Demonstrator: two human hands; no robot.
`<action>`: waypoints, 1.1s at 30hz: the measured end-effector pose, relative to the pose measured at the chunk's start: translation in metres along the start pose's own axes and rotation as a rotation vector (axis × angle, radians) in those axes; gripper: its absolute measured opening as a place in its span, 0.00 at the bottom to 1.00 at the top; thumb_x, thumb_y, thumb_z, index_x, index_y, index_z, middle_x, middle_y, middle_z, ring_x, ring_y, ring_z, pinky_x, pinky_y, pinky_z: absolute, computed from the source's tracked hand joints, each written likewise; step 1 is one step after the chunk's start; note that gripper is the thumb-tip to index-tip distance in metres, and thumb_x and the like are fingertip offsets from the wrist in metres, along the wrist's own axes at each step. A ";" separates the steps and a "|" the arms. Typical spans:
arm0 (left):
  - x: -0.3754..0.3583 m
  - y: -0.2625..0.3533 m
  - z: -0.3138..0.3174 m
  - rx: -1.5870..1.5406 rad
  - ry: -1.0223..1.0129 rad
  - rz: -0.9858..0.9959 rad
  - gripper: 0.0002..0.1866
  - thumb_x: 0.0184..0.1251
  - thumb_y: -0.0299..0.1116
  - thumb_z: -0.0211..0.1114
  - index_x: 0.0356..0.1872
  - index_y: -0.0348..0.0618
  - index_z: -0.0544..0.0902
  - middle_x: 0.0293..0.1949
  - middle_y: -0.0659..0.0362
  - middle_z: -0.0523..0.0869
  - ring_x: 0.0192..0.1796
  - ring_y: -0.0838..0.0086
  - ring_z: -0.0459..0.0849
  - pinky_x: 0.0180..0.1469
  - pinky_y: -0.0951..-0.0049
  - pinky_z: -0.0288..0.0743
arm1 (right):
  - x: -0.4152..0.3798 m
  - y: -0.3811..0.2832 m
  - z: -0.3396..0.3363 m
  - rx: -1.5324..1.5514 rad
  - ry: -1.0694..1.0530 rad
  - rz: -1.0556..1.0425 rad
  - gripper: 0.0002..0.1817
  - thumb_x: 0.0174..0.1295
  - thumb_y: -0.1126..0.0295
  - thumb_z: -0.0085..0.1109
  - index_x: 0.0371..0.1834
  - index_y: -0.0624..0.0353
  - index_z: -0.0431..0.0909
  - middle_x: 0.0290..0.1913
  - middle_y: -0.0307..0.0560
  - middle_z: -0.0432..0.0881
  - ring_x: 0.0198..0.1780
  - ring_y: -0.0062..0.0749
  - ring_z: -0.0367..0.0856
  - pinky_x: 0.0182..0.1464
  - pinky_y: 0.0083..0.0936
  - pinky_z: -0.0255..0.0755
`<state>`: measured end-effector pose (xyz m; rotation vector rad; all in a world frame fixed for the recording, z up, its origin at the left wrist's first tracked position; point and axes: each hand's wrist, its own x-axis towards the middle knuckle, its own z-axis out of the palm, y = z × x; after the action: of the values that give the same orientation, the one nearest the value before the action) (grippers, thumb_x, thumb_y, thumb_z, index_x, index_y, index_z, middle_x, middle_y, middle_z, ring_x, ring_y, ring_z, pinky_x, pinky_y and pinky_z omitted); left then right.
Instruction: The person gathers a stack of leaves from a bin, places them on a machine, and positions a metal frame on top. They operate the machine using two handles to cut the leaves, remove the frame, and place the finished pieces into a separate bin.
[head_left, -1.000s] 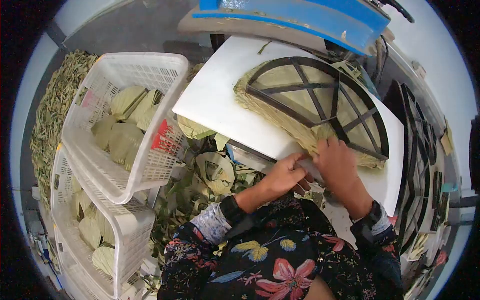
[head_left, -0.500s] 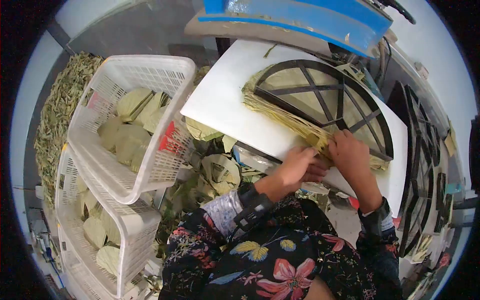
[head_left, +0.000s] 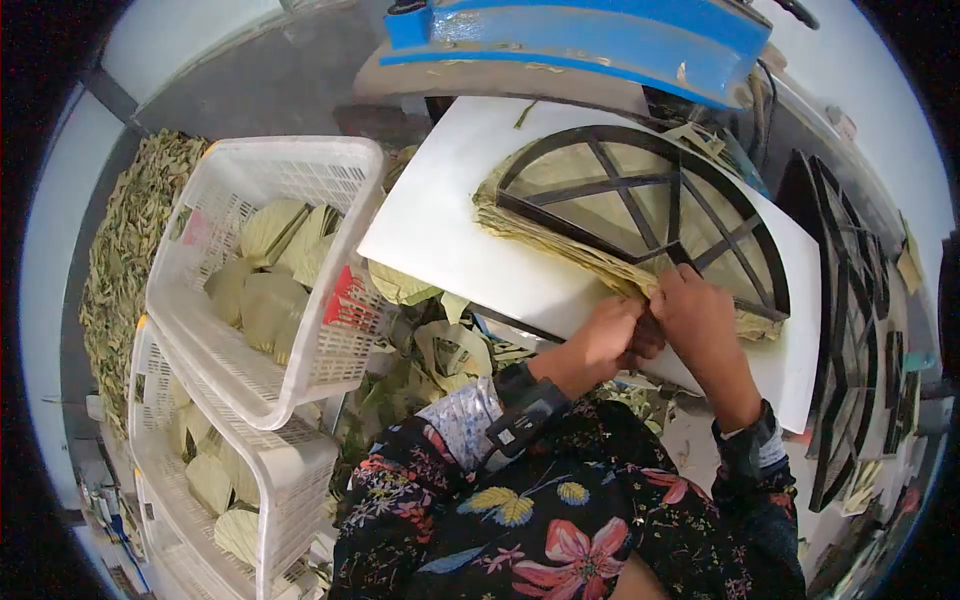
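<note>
A stack of dried leaves (head_left: pixel 560 242) lies on a white board (head_left: pixel 425 225), with a black half-round metal frame (head_left: pixel 625 183) resting on top. Both of my hands are at the near edge of the stack. My left hand (head_left: pixel 608 335) is closed on the leaf edges, its fingertips partly hidden. Just right of it, touching the stack beside the frame's straight side, my right hand (head_left: pixel 697 312) is closed with the leaf edges pinched between its fingers.
Two white plastic baskets (head_left: pixel 300 385) with round-cut leaves stand at the left, beside a leaf heap (head_left: pixel 140 270). Blue machinery (head_left: pixel 580 45) spans the top. More black frames (head_left: pixel 845 330) stand at the right. Leaf scraps (head_left: pixel 450 355) lie below the board.
The view has shifted slightly, so the baskets appear lower. My hands stay at the stack's near edge; the leaves between them are more covered by my fingers.
</note>
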<state>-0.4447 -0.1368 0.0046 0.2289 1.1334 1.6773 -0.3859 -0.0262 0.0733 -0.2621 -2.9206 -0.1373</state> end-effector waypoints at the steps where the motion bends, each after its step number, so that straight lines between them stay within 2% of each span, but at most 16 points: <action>1: 0.004 -0.005 -0.001 -0.098 -0.003 -0.038 0.15 0.67 0.40 0.43 0.33 0.44 0.77 0.24 0.57 0.80 0.22 0.72 0.76 0.22 0.73 0.68 | -0.001 0.000 -0.001 0.000 -0.001 0.006 0.11 0.57 0.61 0.57 0.29 0.57 0.73 0.28 0.48 0.78 0.25 0.46 0.81 0.25 0.40 0.75; 2: 0.004 -0.004 0.000 -0.194 -0.005 -0.076 0.15 0.67 0.40 0.43 0.33 0.44 0.77 0.24 0.57 0.80 0.22 0.72 0.76 0.22 0.73 0.68 | -0.002 -0.001 -0.002 0.023 -0.017 -0.021 0.11 0.57 0.61 0.56 0.29 0.57 0.73 0.28 0.47 0.78 0.26 0.45 0.81 0.26 0.39 0.76; 6: -0.007 0.008 0.001 -0.151 -0.040 -0.122 0.16 0.68 0.40 0.42 0.33 0.43 0.77 0.25 0.56 0.81 0.23 0.72 0.77 0.22 0.74 0.68 | -0.008 0.000 0.002 -0.014 -0.083 -0.026 0.11 0.56 0.61 0.57 0.30 0.57 0.73 0.28 0.47 0.77 0.29 0.44 0.82 0.28 0.38 0.77; 8: -0.015 0.021 0.005 0.152 0.012 -0.104 0.17 0.68 0.39 0.41 0.34 0.41 0.77 0.26 0.55 0.82 0.24 0.71 0.79 0.22 0.73 0.69 | -0.006 -0.001 -0.004 0.032 -0.091 0.006 0.10 0.55 0.62 0.57 0.30 0.56 0.73 0.29 0.47 0.77 0.31 0.43 0.82 0.30 0.38 0.77; 9: -0.021 0.027 0.004 0.158 0.007 -0.115 0.17 0.68 0.39 0.41 0.34 0.41 0.77 0.26 0.55 0.82 0.24 0.71 0.79 0.22 0.73 0.69 | -0.008 -0.003 -0.007 0.085 -0.109 0.014 0.09 0.54 0.63 0.58 0.30 0.56 0.73 0.30 0.48 0.77 0.32 0.42 0.82 0.31 0.38 0.77; 10: -0.028 0.032 0.002 0.354 -0.056 0.034 0.13 0.67 0.35 0.46 0.33 0.39 0.77 0.29 0.56 0.81 0.28 0.70 0.79 0.27 0.72 0.72 | -0.009 -0.005 -0.008 0.092 -0.115 0.023 0.09 0.54 0.63 0.58 0.30 0.56 0.73 0.30 0.48 0.77 0.32 0.42 0.82 0.31 0.38 0.77; 12: -0.032 0.034 -0.009 0.554 -0.127 0.181 0.09 0.65 0.31 0.51 0.32 0.37 0.77 0.32 0.57 0.79 0.31 0.70 0.79 0.33 0.71 0.74 | -0.010 -0.007 -0.010 0.080 -0.105 0.040 0.13 0.51 0.60 0.62 0.31 0.56 0.72 0.32 0.47 0.75 0.33 0.43 0.80 0.30 0.39 0.74; 15: -0.030 0.027 -0.021 0.821 -0.227 0.427 0.09 0.62 0.27 0.51 0.37 0.34 0.77 0.35 0.56 0.80 0.33 0.70 0.79 0.36 0.72 0.75 | -0.018 -0.015 -0.006 0.018 -0.099 0.016 0.14 0.49 0.61 0.63 0.31 0.56 0.72 0.33 0.47 0.75 0.33 0.44 0.80 0.31 0.39 0.75; 17: -0.032 0.026 -0.015 0.208 -0.038 -0.111 0.13 0.62 0.27 0.50 0.45 0.34 0.76 0.40 0.55 0.81 0.35 0.71 0.80 0.37 0.73 0.75 | -0.019 -0.017 -0.003 0.010 -0.080 0.022 0.12 0.49 0.62 0.61 0.30 0.55 0.73 0.33 0.47 0.76 0.33 0.42 0.80 0.30 0.38 0.76; 21: -0.044 0.024 -0.012 0.252 -0.010 -0.011 0.17 0.62 0.28 0.50 0.51 0.35 0.73 0.40 0.55 0.82 0.35 0.73 0.80 0.37 0.73 0.75 | -0.017 -0.010 0.011 0.018 -0.011 -0.004 0.08 0.48 0.64 0.59 0.28 0.54 0.74 0.31 0.45 0.77 0.31 0.40 0.80 0.29 0.36 0.76; 22: -0.044 0.023 -0.014 0.191 -0.039 0.005 0.16 0.65 0.32 0.49 0.51 0.37 0.71 0.38 0.52 0.81 0.33 0.71 0.81 0.33 0.72 0.76 | -0.015 -0.008 0.008 0.018 -0.015 -0.010 0.08 0.48 0.64 0.59 0.28 0.54 0.74 0.31 0.45 0.77 0.31 0.40 0.80 0.29 0.36 0.76; 24: -0.043 0.023 -0.014 0.127 -0.065 0.029 0.15 0.68 0.35 0.47 0.51 0.38 0.69 0.36 0.50 0.81 0.30 0.68 0.82 0.29 0.71 0.77 | -0.007 -0.004 -0.005 0.135 -0.066 0.038 0.09 0.52 0.65 0.59 0.27 0.57 0.73 0.28 0.48 0.76 0.30 0.47 0.79 0.29 0.40 0.73; 26: -0.043 0.023 -0.010 -0.114 -0.052 -0.134 0.16 0.70 0.39 0.48 0.52 0.38 0.70 0.36 0.50 0.81 0.30 0.69 0.81 0.29 0.71 0.77 | -0.003 -0.001 -0.004 0.141 -0.063 0.042 0.09 0.52 0.64 0.58 0.28 0.57 0.73 0.28 0.48 0.75 0.30 0.48 0.79 0.29 0.41 0.72; 28: -0.036 0.020 -0.008 -0.150 -0.042 -0.142 0.16 0.71 0.39 0.47 0.51 0.39 0.70 0.37 0.49 0.81 0.30 0.69 0.81 0.29 0.71 0.77 | -0.002 0.002 -0.005 0.147 -0.060 0.048 0.08 0.53 0.64 0.58 0.28 0.57 0.74 0.28 0.49 0.75 0.30 0.49 0.78 0.29 0.42 0.72; 30: -0.036 0.019 -0.009 -0.179 -0.033 -0.154 0.16 0.71 0.40 0.47 0.50 0.39 0.70 0.37 0.49 0.81 0.30 0.69 0.81 0.29 0.71 0.77 | -0.001 0.002 -0.005 0.118 -0.055 0.041 0.09 0.51 0.63 0.57 0.30 0.56 0.76 0.30 0.46 0.76 0.29 0.41 0.81 0.29 0.40 0.75; 33: -0.041 0.019 -0.008 -0.106 -0.048 -0.122 0.15 0.71 0.40 0.47 0.46 0.39 0.72 0.33 0.50 0.81 0.27 0.70 0.80 0.27 0.73 0.76 | -0.005 -0.003 -0.013 0.135 -0.144 0.053 0.11 0.52 0.61 0.57 0.33 0.56 0.76 0.32 0.47 0.76 0.35 0.42 0.81 0.32 0.40 0.76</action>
<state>-0.4445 -0.1753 0.0292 0.1301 1.0000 1.6099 -0.3789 -0.0319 0.0846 -0.3401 -3.0448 0.0902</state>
